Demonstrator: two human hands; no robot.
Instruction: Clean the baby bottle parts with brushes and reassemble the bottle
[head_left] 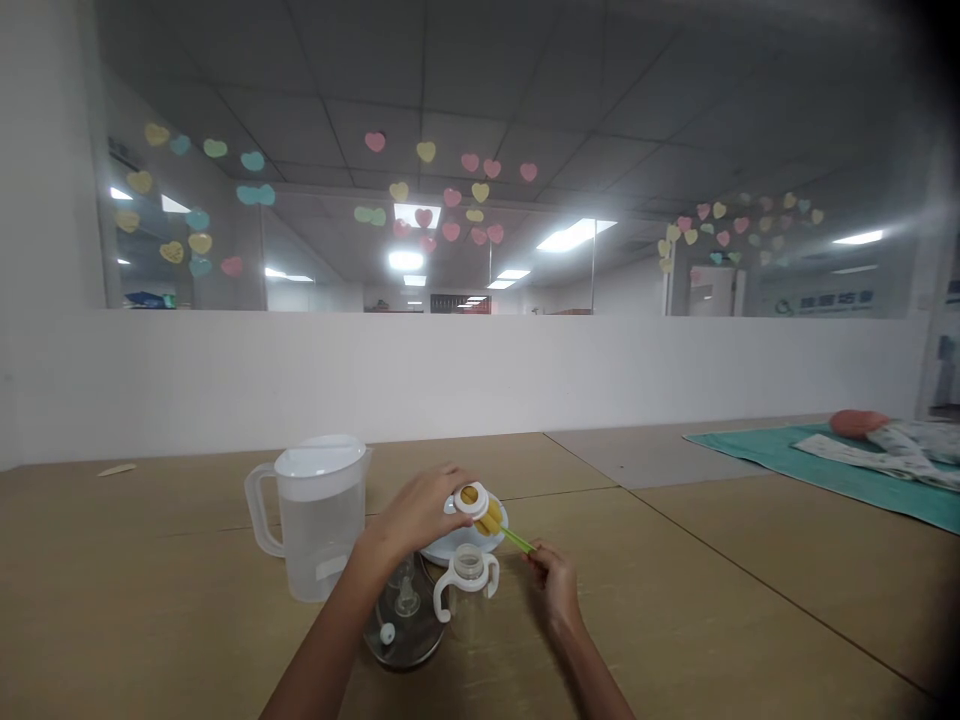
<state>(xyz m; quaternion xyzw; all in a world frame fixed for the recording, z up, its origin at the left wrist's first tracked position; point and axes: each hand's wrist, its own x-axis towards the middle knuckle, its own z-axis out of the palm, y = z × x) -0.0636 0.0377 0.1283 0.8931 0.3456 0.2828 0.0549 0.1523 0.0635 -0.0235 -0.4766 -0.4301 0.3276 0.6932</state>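
My left hand point(429, 508) is closed on a white bottle ring point(472, 500), gripping it by the rim. Pressed against the ring is the yellow head of a bottle brush point(490, 518), part of it showing through the opening. The brush's thin green handle is pinched in my right hand point(553, 578). Just below them a clear baby bottle point(469, 605) with a white two-handled grip stands uncapped on the table. A round metal tray point(405, 652) lies beside it, holding a clear nipple point(406, 598) and a small white piece point(387, 633). My left forearm covers part of the tray.
A lidded plastic pitcher point(321, 520) stands at the left. Behind my hands is a white dish point(450, 545), partly hidden. On the far right a green cloth point(780, 450) carries a baby doll point(859, 424) in patterned clothing. A white wall point(450, 380) with windows closes off the back.
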